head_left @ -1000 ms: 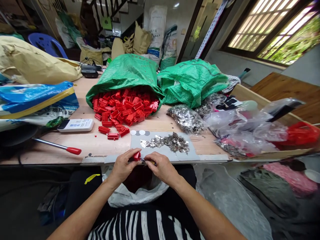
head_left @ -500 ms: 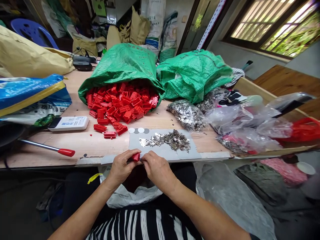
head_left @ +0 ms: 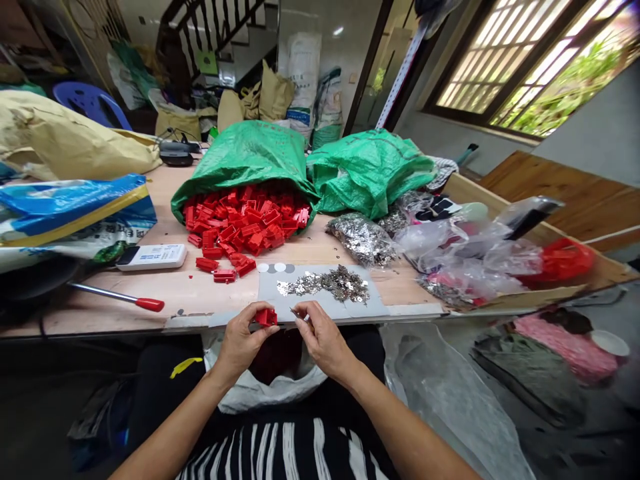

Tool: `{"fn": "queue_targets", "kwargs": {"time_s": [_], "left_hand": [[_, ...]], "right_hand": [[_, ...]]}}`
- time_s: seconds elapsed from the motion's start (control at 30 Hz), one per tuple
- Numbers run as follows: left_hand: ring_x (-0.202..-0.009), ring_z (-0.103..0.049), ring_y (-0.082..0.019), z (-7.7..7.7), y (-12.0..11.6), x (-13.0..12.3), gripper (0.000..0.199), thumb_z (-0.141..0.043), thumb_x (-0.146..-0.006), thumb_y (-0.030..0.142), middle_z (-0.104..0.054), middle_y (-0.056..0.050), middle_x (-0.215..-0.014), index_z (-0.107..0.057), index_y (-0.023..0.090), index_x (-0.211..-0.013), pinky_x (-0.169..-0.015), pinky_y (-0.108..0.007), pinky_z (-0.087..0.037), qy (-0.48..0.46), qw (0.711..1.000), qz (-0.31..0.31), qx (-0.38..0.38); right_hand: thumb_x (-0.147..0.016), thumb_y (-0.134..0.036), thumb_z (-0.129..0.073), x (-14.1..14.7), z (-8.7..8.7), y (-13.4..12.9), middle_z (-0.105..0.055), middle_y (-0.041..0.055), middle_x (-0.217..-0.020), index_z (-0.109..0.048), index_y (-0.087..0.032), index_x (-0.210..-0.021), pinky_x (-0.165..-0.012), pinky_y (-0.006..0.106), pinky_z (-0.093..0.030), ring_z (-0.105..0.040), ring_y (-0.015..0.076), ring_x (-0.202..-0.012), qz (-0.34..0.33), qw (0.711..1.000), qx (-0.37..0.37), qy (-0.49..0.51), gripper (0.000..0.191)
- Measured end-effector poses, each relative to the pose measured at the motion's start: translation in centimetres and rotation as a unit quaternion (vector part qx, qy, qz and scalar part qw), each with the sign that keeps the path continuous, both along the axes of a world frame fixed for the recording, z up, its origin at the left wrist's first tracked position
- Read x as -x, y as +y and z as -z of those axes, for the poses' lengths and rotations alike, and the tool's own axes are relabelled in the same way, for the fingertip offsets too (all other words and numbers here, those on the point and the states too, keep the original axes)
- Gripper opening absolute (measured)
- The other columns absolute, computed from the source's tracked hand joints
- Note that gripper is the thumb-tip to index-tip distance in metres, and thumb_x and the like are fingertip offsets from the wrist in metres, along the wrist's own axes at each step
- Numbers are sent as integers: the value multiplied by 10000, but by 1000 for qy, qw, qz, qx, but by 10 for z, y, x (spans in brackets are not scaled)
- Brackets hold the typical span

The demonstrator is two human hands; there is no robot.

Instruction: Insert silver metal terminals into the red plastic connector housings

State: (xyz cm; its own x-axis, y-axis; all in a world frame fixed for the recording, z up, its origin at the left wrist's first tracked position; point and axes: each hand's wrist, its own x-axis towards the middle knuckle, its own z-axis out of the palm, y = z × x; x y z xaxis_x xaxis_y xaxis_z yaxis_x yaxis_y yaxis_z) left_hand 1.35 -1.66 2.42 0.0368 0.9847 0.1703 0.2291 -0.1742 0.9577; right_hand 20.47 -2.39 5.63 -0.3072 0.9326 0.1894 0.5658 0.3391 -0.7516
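Pinching one red plastic connector housing between thumb and fingers of the left hand, wrist low beside the table edge; holding one tiny silver metal terminal between thumb and forefinger of the right hand, remaining fingers curled. Both forearms angling inward from either side, above a striped shirt and a white plastic bag in the lap. Unlike the earlier frame: a wider gap between the two hands, with the terminal now apart from the housing and in plain view.

Just past the fingertips, at the near edge of the wooden table, one gray card sheet bearing one long scatter of silver terminals, too many to count. Farther out, one heap of red housings, also beyond counting, spilling from one green woven sack, with three loose housings lying apart in front. To the right, a second green woven sack and one clear bag of silver terminals. To the left, one white remote control and one red-handled screwdriver.
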Motion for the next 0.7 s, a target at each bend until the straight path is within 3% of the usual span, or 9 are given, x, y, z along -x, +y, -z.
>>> {"fn": "queue_targets", "kwargs": {"time_s": [0.13, 0.23, 0.3, 0.43, 0.7], "left_hand": [[-796, -649, -137, -13, -9, -3, 320, -756, -706, 254, -668, 17, -877, -584, 230, -975, -766, -259, -504, -195, 977, 1, 84], [-834, -675, -136, -21, -16, -6, 225, -714, -765, 274, -687, 13, -857, -572, 215, -929, -833, -275, -510, -390, 901, 28, 190], [-865, -692, -164, -23, -20, -7, 156, -700, -782, 279, -708, -13, -830, -580, 186, -816, -876, -306, -515, -469, 844, 51, 257], [-816, -704, -164, -22, -27, -8, 59, -645, -825, 211, -727, -51, -855, -638, 152, -830, -836, -299, -552, -539, 778, 32, 322], [-769, -694, -137, -21, -30, -15, 133, -567, -890, 210, -715, -64, -840, -656, 131, -830, -814, -271, -569, -576, 741, 16, 345]], "right_hand": [[-973, -242, -363, -2, -5, -7, -649, -22, -789, -437, -233, -1251, -765, 258, -429, -587, 129, -751, -69, 994, 78, 35, 288], [-964, -224, -380, 3, -11, -11, -661, -37, -745, -328, -261, -1402, -762, 253, -430, -601, 127, -718, -98, 991, 87, 8, 442], [-951, -230, -410, 6, -13, -13, -663, -35, -731, -329, -271, -1420, -728, 244, -432, -606, 131, -691, -99, 991, 87, -18, 478], [-957, -283, -418, 12, -17, -15, -653, -33, -688, -462, -274, -1327, -678, 225, -430, -608, 132, -651, -97, 992, 81, -25, 373], [-961, -318, -408, 14, -20, -14, -618, -29, -635, -551, -239, -1154, -622, 215, -417, -586, 136, -594, -92, 994, 59, -30, 253]]}}
